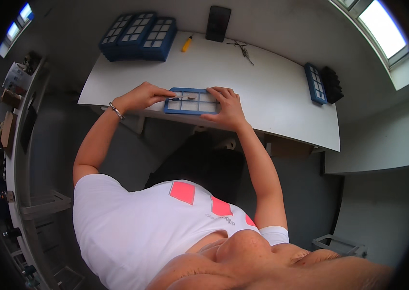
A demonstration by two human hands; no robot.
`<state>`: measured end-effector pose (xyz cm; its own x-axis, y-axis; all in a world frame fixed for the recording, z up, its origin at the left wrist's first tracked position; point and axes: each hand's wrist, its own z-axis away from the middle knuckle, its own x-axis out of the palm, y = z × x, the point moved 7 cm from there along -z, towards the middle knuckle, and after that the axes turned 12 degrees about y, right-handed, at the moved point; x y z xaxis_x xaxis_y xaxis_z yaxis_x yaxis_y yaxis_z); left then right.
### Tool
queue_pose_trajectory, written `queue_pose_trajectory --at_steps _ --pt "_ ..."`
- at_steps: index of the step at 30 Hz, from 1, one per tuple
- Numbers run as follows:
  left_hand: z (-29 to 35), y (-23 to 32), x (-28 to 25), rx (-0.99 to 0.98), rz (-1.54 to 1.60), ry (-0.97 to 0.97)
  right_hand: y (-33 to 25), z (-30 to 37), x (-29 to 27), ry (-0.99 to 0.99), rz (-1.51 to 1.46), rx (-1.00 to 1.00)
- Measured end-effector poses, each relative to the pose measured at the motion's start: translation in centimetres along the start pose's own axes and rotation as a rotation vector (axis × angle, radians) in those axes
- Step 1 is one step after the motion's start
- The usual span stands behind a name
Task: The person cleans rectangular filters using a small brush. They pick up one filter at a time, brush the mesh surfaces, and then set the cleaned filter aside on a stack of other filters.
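A blue-framed rectangular filter (185,112) with a white gridded face lies at the near edge of the white table. My left hand (141,95) is closed on the handle of a slim toothbrush (183,98), its fingers at the filter's left end. The head of the toothbrush lies over the upper middle of the filter face; whether its bristles touch cannot be made out. At the filter's right end, my right hand (227,107) grips the frame, thumb along the near edge and fingers at the far edge. Part of that end is hidden under the hand.
Stacks of similar blue filters (136,39) stand at the table's far left. Beside them lies a yellow-handled tool (187,44). A dark phone-like slab (218,23) leans at the back, near thin dark strips (242,50). Another blue filter (315,83) and black pieces (331,84) sit at the right edge.
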<state>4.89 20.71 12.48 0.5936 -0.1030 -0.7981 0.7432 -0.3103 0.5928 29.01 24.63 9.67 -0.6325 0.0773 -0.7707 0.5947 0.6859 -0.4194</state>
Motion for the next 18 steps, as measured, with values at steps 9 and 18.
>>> queue_pose_trajectory --at_steps 9,18 --pt "-1.2 -2.9 2.7 0.103 0.046 0.096 0.3 0.3 0.5 0.101 0.140 0.018" --pt "0.4 -4.2 2.4 0.146 -0.010 0.380 0.0 0.6 0.7 0.158 0.240 0.035"
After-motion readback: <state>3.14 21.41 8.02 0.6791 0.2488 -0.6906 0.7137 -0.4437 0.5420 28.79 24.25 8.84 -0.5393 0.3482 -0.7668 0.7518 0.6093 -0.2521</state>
